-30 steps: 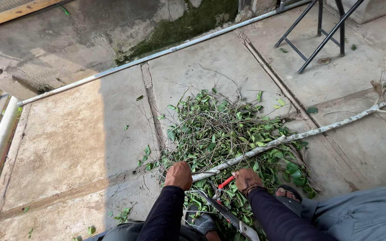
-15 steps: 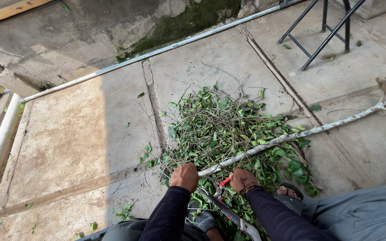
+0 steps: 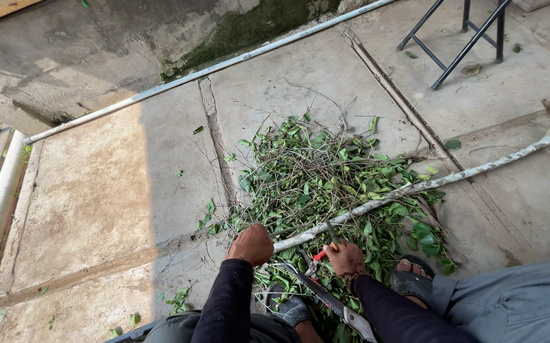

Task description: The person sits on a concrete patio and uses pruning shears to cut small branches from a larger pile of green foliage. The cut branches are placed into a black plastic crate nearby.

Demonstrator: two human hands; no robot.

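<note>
Left hand clenched round near end of pale branch; right hand just beside it grasping red-handled pruners, leaf pile beyond

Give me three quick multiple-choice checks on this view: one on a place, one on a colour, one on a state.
1. Where does the pale stripped branch lie?
A. Across the heap of green clippings
B. Leaning on the black metal stand
C. Inside the white pipe

2. What colour are the pruning shears' handles?
A. Blue
B. Red
C. Yellow

3. What is the left hand doing?
A. Hanging free
B. Resting flat on the concrete
C. Gripping the near end of the branch

Answers: 1 A, the branch crosses the heap; 2 B, red shows by the right hand; 3 C, its fingers close at the branch's end.
</note>
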